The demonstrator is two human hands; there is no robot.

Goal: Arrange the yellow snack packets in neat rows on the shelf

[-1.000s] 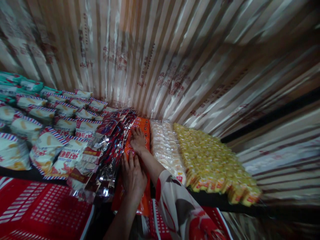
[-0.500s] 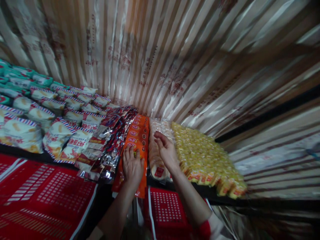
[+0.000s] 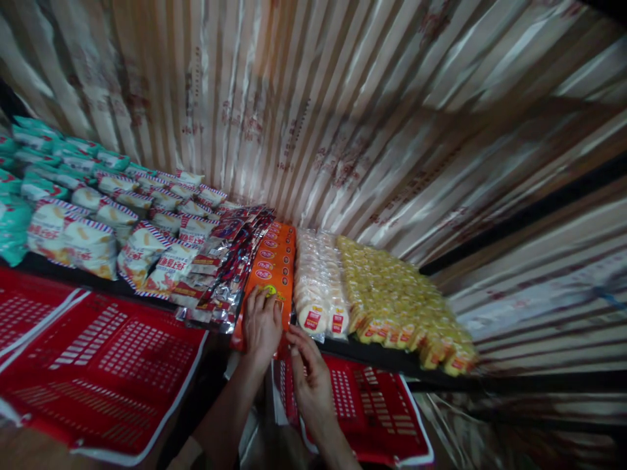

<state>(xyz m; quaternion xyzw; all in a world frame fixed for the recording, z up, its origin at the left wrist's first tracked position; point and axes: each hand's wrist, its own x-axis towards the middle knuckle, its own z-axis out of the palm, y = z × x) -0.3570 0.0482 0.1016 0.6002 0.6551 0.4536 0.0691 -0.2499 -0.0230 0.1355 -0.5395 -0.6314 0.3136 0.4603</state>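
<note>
A row of overlapping orange snack packets lies on the black shelf. On the front packet of that row rests my left hand, its fingers stretched over the printed face. My right hand is at the packet's lower right edge, with thumb and fingers apart. Whether its fingertips touch the packet is hard to see. Just right of the orange row stand two rows of round, pale packaged cakes. Dark red and silver packets overlap on the left side.
White snack bags and green bags fill the shelf's left part. Yellow packs are lined up at right. Red baskets, one at left and one at right, hang below the shelf edge. Ribbed printed sheeting rises behind.
My right hand has come down and left from above the pale cakes to the front edge of the orange packets. My left hand stays on the orange packets. The view has shifted slightly.
</note>
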